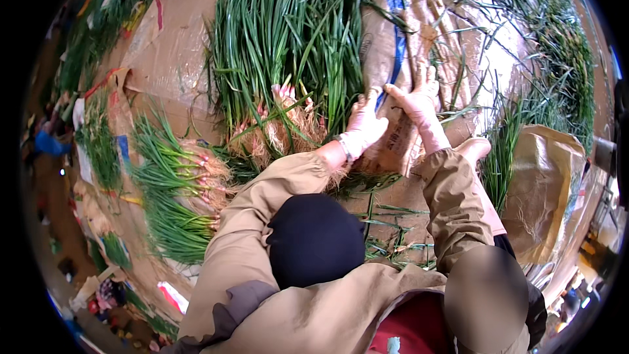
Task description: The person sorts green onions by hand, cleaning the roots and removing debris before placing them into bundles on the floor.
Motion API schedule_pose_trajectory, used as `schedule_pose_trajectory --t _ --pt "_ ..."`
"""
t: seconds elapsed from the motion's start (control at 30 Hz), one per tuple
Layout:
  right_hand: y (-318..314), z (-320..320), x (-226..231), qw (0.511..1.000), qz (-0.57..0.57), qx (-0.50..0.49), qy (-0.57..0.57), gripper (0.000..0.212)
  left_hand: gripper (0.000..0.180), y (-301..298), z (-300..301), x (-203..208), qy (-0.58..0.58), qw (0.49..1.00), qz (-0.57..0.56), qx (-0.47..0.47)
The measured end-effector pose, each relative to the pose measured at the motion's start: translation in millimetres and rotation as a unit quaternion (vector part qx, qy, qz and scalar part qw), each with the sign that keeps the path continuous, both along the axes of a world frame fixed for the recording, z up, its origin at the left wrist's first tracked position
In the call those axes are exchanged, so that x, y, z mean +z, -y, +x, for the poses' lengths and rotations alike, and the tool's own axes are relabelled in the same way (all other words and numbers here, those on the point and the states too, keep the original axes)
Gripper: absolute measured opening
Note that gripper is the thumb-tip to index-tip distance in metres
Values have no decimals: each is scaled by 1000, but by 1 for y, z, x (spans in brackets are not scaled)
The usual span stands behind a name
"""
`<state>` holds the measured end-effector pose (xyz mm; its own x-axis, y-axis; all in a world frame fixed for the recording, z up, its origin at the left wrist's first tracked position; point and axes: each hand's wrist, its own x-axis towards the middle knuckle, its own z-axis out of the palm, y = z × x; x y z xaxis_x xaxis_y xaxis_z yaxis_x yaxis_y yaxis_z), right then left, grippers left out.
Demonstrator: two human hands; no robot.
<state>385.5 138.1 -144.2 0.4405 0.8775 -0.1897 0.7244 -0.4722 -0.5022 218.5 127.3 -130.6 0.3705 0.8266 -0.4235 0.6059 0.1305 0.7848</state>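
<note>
Both my hands rest on a tan sack [386, 59] with a blue stripe, which lies lengthwise in front of me. My left hand [364, 124] lies on the sack's left side beside the stripe, its fingers extended. To the right of it, my right hand [419, 99] is spread flat on the sack, thumb pointing left toward the stripe. No object shows between the fingers of either hand. A large bunch of green onions [278, 59] lies against the sack's left side, with pale pink bulbs and stringy roots [278, 131] toward me.
A smaller green onion bunch [170, 190] lies at the left. More greens [557, 59] pile up at the far right. A brown paper bag [544, 187] lies at the right, clear plastic sheeting [177, 46] at the far left. Loose leaves scatter over the cardboard [400, 206]. A dark-clad knee [314, 239] is close below.
</note>
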Motion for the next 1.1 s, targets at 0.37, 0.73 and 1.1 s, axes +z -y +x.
schedule_pose_trajectory --t 0.37,0.73,1.1 --pt "-8 69 14 974 33 -8 226 99 61 -40 14 11 261 953 -135 -76" --pt "-30 -116 -56 891 39 -148 -427 99 118 -124 -322 -23 30 914 -63 400" --pt "-38 -118 -5 743 -48 -116 -657 40 25 -79 -210 -6 352 862 -314 184"
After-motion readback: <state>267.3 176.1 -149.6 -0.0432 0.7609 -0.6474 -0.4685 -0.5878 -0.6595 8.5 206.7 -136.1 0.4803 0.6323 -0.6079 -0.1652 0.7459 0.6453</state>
